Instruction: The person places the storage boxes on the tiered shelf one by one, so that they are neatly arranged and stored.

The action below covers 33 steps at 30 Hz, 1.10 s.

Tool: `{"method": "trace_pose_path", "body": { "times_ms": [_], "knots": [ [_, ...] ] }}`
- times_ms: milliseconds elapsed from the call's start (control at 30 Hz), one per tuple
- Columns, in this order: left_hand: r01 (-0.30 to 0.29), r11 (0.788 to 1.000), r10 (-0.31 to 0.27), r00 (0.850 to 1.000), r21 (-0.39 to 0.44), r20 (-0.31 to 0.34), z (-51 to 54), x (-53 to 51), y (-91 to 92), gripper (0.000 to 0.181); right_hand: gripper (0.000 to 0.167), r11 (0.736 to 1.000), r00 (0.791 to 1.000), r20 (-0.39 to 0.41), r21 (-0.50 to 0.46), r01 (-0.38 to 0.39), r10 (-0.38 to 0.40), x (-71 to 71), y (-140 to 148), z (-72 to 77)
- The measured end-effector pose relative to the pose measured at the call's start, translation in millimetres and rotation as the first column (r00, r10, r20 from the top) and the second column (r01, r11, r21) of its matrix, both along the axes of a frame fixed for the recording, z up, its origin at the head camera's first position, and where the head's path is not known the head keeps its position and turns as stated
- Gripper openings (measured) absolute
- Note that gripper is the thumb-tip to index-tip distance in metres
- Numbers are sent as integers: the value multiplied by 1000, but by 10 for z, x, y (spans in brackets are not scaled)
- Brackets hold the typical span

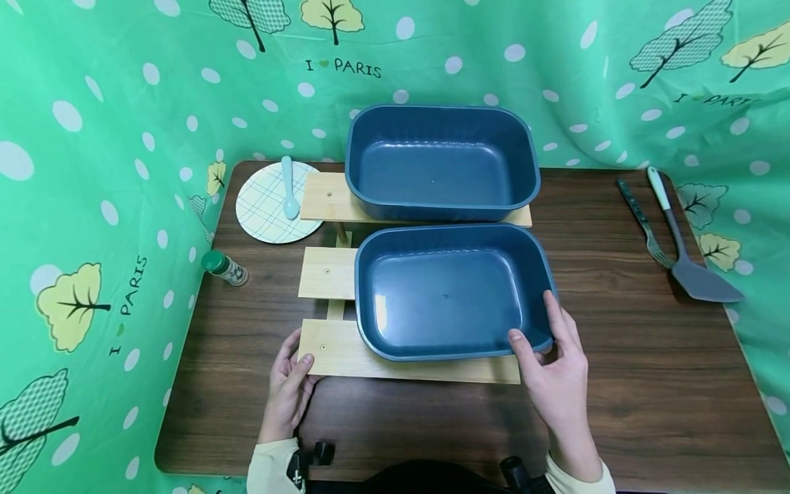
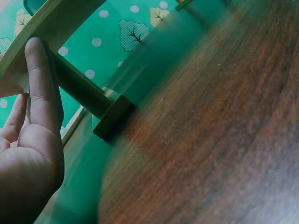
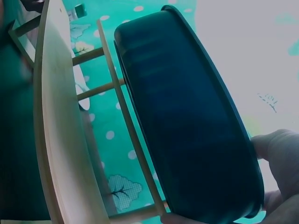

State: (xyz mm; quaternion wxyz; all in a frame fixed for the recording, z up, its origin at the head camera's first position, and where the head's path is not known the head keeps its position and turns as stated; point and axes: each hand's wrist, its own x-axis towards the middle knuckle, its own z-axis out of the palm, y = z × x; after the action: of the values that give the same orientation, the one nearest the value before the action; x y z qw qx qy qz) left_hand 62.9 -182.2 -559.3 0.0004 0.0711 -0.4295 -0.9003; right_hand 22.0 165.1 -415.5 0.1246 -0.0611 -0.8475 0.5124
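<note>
A stepped wooden rack (image 1: 333,353) with three slatted tiers stands on the dark table. My left hand (image 1: 290,387) holds the left end of its lowest board, thumb on top; the left wrist view shows fingers (image 2: 41,84) beneath that board. With my right hand (image 1: 558,370) I grip the right front corner of a blue rectangular tub (image 1: 444,295), thumb over the near rim and fingers along the right side. From the right wrist view, this tub (image 3: 187,107) looks tilted and lies above the rack's boards. Behind it, a matching blue tub (image 1: 441,171) sits on the top board.
Left of the rack lie a checked plate (image 1: 259,206) with a light blue spoon (image 1: 289,189) on it and a green-capped shaker (image 1: 225,267). At the right edge are a fork (image 1: 642,219) and a grey spatula (image 1: 697,274). Green patterned cloth (image 1: 154,123) surrounds the table.
</note>
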Motion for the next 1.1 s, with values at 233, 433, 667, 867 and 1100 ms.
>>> {"method": "trace_pose_path", "body": {
  "times_ms": [233, 433, 667, 867, 1100],
  "knots": [
    [-2, 1000, 2, 1000, -7, 18, -2, 6, -4, 45, 72, 1000, 1000, -15, 2, -6, 6, 2, -72, -44],
    [-2, 1000, 2, 1000, -17, 31, -3, 11, -9, 45, 73, 1000, 1000, -21, 5, -11, 11, 8, -104, -76],
    [-3, 1000, 4, 999, -20, 50, 9, 4, -14, 46, 75, 999, 999, 13, 23, -49, 49, 10, -101, -52],
    [0, 1000, 2, 998, -21, 61, 19, 1, -14, 46, 88, 993, 989, 95, 2, -116, 115, 39, -50, 11],
    [5, 999, -2, 997, -39, 78, 26, -1, -20, 45, 102, 983, 977, 108, -50, -178, 183, 42, 1, 26]
  ]
}}
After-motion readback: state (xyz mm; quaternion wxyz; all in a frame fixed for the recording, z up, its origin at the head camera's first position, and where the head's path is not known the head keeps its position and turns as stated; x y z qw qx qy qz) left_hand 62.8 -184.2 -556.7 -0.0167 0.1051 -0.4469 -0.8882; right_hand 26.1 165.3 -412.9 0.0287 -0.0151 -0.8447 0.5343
